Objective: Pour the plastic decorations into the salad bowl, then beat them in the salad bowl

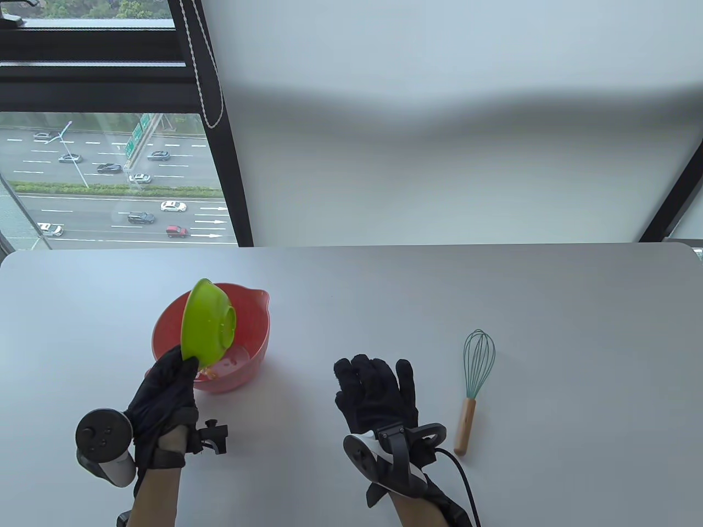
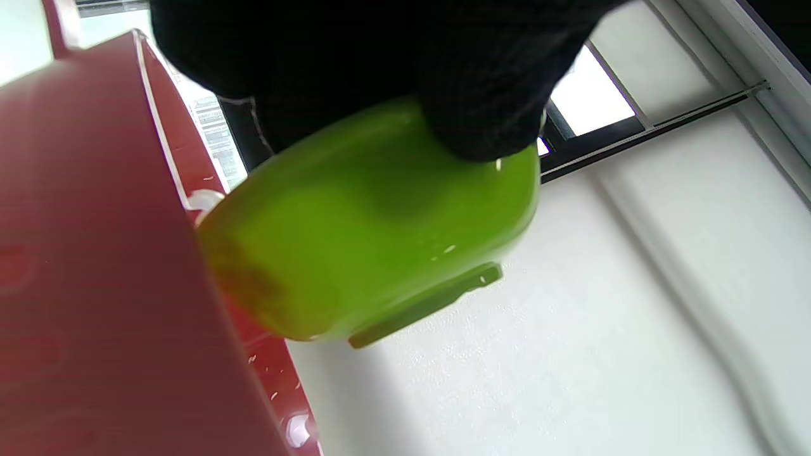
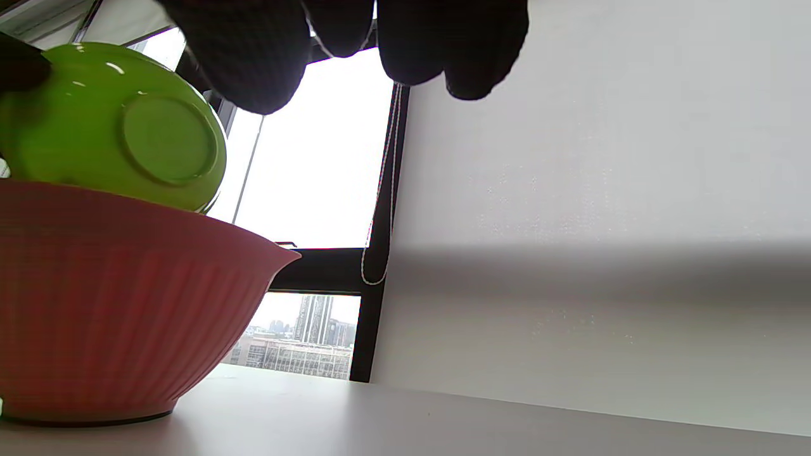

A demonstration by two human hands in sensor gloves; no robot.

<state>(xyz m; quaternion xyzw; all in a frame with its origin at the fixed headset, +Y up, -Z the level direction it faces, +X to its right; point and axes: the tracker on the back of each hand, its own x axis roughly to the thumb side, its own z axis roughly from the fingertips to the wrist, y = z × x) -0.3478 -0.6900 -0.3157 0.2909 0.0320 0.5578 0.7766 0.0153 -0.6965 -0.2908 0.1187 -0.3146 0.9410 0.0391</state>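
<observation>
My left hand (image 1: 165, 384) grips a small green bowl (image 1: 208, 324) by its rim and holds it tipped on its side over the red salad bowl (image 1: 250, 343), its foot facing right. A few orange plastic decorations (image 1: 210, 374) show at the green bowl's lower lip inside the red bowl. In the left wrist view my fingers (image 2: 481, 107) curl over the green bowl (image 2: 367, 228) beside the red bowl's wall (image 2: 95, 253). My right hand (image 1: 376, 387) lies flat on the table, fingers straight, holding nothing. A teal wire whisk (image 1: 475, 379) with a wooden handle lies to its right.
The white table (image 1: 494, 296) ends at a window with a dark frame (image 1: 225, 137) and a hanging blind cord (image 1: 206, 82). In the right wrist view the red bowl (image 3: 120, 297) stands to the left with the green bowl (image 3: 114, 123) above it.
</observation>
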